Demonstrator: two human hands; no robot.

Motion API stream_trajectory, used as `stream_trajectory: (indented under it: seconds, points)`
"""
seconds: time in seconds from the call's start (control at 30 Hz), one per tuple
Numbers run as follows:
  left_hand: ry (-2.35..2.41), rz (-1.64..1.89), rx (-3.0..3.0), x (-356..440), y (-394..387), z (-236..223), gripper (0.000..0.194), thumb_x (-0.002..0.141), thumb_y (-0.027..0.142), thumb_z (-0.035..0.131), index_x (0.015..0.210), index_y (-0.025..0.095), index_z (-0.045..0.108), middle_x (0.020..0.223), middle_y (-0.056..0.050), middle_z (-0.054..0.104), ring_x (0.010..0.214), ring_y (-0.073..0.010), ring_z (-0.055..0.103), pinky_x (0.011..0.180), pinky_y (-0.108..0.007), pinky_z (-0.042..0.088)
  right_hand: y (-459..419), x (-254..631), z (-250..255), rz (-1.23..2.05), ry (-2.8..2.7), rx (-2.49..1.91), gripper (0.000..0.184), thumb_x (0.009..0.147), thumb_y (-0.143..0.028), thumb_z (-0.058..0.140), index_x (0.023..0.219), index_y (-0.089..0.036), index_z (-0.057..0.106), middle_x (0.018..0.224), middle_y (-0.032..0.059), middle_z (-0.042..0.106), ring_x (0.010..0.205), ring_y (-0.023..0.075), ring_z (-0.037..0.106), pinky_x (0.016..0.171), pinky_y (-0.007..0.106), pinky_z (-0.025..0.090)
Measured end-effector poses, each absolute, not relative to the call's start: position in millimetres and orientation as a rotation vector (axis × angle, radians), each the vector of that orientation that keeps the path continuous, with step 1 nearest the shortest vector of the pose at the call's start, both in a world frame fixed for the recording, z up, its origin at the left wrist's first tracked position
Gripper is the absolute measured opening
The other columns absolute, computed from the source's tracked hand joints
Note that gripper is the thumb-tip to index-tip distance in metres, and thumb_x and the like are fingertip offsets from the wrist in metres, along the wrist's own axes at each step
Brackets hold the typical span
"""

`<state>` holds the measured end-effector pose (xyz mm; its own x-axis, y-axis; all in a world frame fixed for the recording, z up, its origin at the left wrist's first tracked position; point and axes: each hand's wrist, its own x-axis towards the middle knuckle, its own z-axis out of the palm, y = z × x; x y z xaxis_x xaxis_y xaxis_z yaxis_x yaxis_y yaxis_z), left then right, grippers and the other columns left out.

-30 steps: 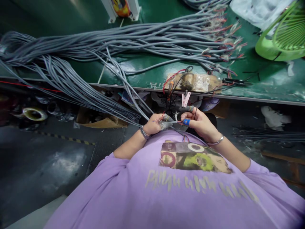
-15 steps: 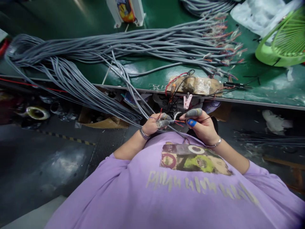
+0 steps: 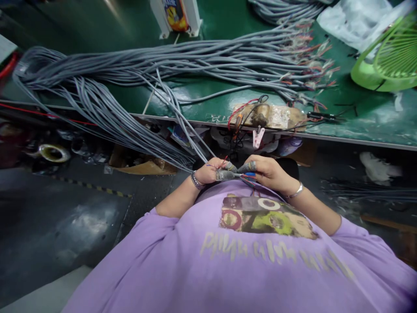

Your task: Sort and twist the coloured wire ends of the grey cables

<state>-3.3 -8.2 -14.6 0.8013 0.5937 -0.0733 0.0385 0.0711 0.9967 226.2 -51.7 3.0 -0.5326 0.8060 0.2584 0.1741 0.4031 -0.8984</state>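
Note:
Just above my lap, my left hand (image 3: pixel 213 171) pinches a grey cable (image 3: pixel 236 175) close to its stripped end. My right hand (image 3: pixel 263 172) meets it from the other side, thumb and fingers pressed together over the thin coloured wires that come out of the cable. Grey covers wrap the fingertips of both hands, and a blue band is on my right thumb. A short red wire (image 3: pixel 224 161) sticks up by the left fingers. Most of the wire ends are hidden under my right fingers.
A large bundle of grey cables (image 3: pixel 182 56) lies on the green bench (image 3: pixel 114 98), its frayed ends to the right. A taped block (image 3: pixel 270 115), a pink clip (image 3: pixel 258 138) and a green fan (image 3: pixel 371 71) are at or near the bench edge. Cables hang over the edge at left.
My right hand has moved left and closed over the cable's wire end, covering the splayed white strands and coloured wires. My left hand stays nearly in place. The view has shifted slightly.

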Motion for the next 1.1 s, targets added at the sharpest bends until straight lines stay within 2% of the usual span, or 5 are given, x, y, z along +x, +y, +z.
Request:
stream_trajectory:
  seconds: [0.17, 0.37, 0.53, 0.67, 1.1]
  points:
    - [0.395, 0.339, 1.537, 2.2, -1.0, -5.2, 0.046, 0.075, 0.056, 0.074, 0.078, 0.01, 0.076, 0.074, -0.011, 0.072, 0.066, -0.017, 0.066, 0.065, -0.026, 0.054, -57.4, 220.8, 1.2, 1.723, -1.433, -1.0, 0.043, 0.081, -0.055, 0.069, 0.064, -0.017, 0.056, 0.056, -0.0031, 0.049, 0.052, 0.0079, 0.039, 0.05, 0.022, 0.034]
    - [0.439, 0.372, 1.53, -0.2, 0.1, -7.5, 0.039, 0.076, 0.048, 0.076, 0.085, 0.01, 0.078, 0.08, -0.013, 0.075, 0.071, -0.0191, 0.069, 0.068, -0.027, 0.055, -47.5, 230.5, -23.8, 1.553, -0.753, -1.332, 0.05, 0.065, -0.055, 0.081, 0.061, -0.021, 0.044, 0.046, -0.0088, 0.034, 0.041, 0.0037, 0.021, 0.039, 0.019, 0.012]
    - [0.747, 0.664, 1.483, 4.8, 5.3, -17.4, 0.04, 0.074, 0.048, 0.077, 0.09, 0.011, 0.077, 0.065, -0.004, 0.068, 0.051, -0.0083, 0.053, 0.05, -0.02, 0.043, -28.2, 242.0, -28.5, 1.641, -0.709, -1.2, 0.06, 0.069, -0.077, 0.067, 0.066, -0.021, 0.046, 0.048, -0.0082, 0.036, 0.038, 0.0025, 0.013, 0.036, 0.02, 0.006]
    - [0.781, 0.772, 1.403, 22.7, 12.5, -15.3, 0.044, 0.071, 0.051, 0.078, 0.09, 0.011, 0.076, 0.067, -0.003, 0.067, 0.051, -0.0063, 0.05, 0.048, -0.02, 0.039, -8.9, 235.5, -25.3, 1.69, -0.701, -1.128, 0.066, 0.067, -0.085, 0.061, 0.07, -0.02, 0.047, 0.055, -0.0053, 0.047, 0.038, 0.0019, 0.016, 0.035, 0.019, 0.005]
    - [0.799, 0.712, 1.345, 45.4, 24.9, -18.9, 0.053, 0.064, 0.057, 0.081, 0.084, 0.009, 0.071, 0.055, 0.002, 0.055, 0.045, -0.0057, 0.044, 0.043, -0.02, 0.03, 4.9, 221.6, -18.2, 1.6, -0.658, -1.042, 0.061, 0.063, -0.076, 0.074, 0.066, -0.018, 0.054, 0.051, -0.004, 0.047, 0.041, 0.0042, 0.034, 0.035, 0.02, 0.018]
